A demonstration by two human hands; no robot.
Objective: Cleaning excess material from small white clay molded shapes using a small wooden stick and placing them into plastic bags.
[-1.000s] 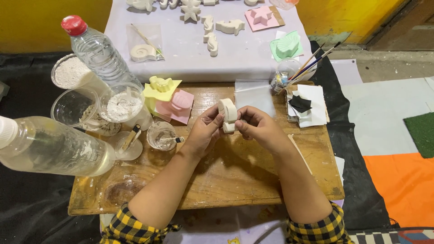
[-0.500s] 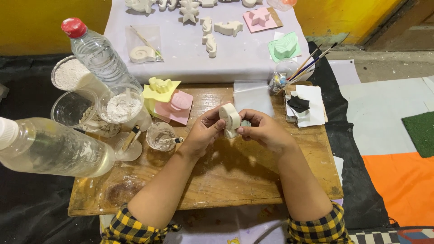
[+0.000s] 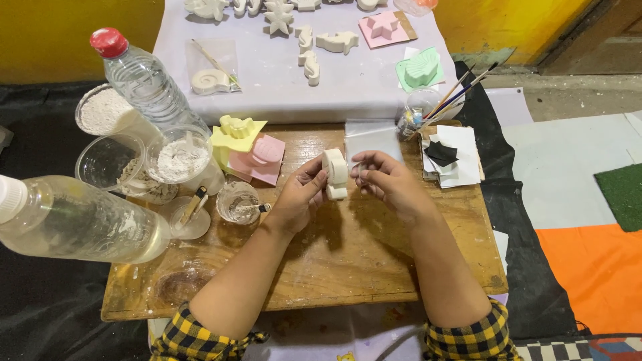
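Small white plaster cast stands upright above the wooden tabletop's middle, left hand pinching it, right hand's fingertips touching.

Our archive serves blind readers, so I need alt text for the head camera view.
Two hands, the left hand and right hand, hold a small white plaster figure above a wooden table. To the left stand cups of white powder and two clear bottles; more plaster casts lie on a cloth beyond.

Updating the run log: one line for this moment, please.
left hand: holds white plaster cast | right hand: touching cast | over wooden table
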